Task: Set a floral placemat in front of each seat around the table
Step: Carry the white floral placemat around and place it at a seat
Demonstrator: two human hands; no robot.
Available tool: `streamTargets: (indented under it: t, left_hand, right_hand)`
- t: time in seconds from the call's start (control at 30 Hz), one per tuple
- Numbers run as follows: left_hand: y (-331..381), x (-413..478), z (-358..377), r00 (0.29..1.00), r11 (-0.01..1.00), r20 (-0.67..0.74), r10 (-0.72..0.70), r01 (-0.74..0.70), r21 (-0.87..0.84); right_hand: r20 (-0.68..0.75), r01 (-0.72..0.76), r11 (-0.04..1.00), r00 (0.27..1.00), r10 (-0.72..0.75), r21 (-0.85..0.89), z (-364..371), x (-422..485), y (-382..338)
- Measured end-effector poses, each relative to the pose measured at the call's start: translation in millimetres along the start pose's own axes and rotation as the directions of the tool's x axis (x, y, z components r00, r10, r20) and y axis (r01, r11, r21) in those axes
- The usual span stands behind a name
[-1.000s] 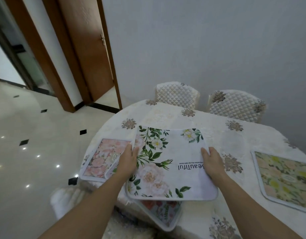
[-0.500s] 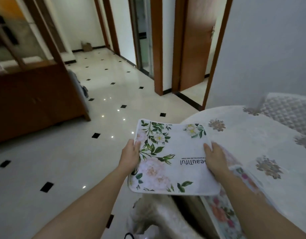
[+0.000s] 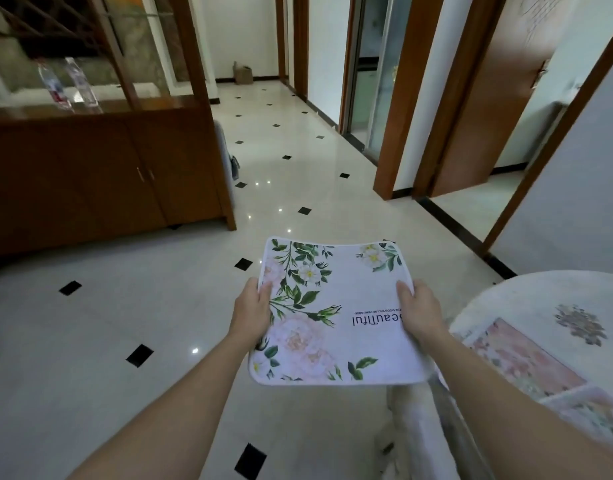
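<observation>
The white floral placemat (image 3: 336,317) is gripped at both edges — left hand (image 3: 251,315), right hand (image 3: 421,315) — a carrying step, likely; an unserved seat must be found.

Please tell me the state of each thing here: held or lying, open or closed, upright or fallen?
White floral placemat: held in the air above the floor, off the table.
Left hand: grips the placemat's left edge.
Right hand: grips its right edge.
Pink floral placemat: lying flat on the table.
Cabinet doors: closed.
Two bottles: upright on the cabinet.
Wooden door: open.
</observation>
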State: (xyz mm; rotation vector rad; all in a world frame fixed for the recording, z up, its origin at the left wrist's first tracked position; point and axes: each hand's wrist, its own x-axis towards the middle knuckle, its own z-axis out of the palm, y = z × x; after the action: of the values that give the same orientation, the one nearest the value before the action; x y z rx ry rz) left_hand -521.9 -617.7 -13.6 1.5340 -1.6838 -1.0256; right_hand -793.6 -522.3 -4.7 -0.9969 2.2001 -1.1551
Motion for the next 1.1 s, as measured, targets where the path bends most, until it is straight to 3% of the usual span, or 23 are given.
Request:
streamTargets:
  t: [0.27, 0.5, 0.83, 1.1]
  left_hand:
    - [-12.4, 128.7, -48.1, 1.000, 1.000, 0.005, -0.014, 0.014, 0.016]
    - [-4.8, 209.0, -32.2, 0.999, 1.000, 0.053, -0.006, 0.005, 0.011]
    - [39.7, 351.1, 58.2, 0.993, 0.999, 0.113, 0.033, -0.037, 0.039]
    - [114.8, 461.5, 166.1, 0.968, 0.992, 0.234, 0.089, -0.108, 0.070]
  right_hand:
    - [-0.003, -0.011, 1.000, 1.000, 0.011, -0.013, 84.1, 85.9, -67.0]
    - [-0.046, -0.051, 0.998, 0.998, 0.049, -0.032, 107.2, 151.9, -78.4]
    - [-0.122, -0.141, 0.990, 0.982, 0.141, 0.010, 107.1, 301.9, -54.0]
    - [-0.205, -0.210, 0.973, 0.953, 0.225, 0.093, 59.0, 423.0, -26.6]
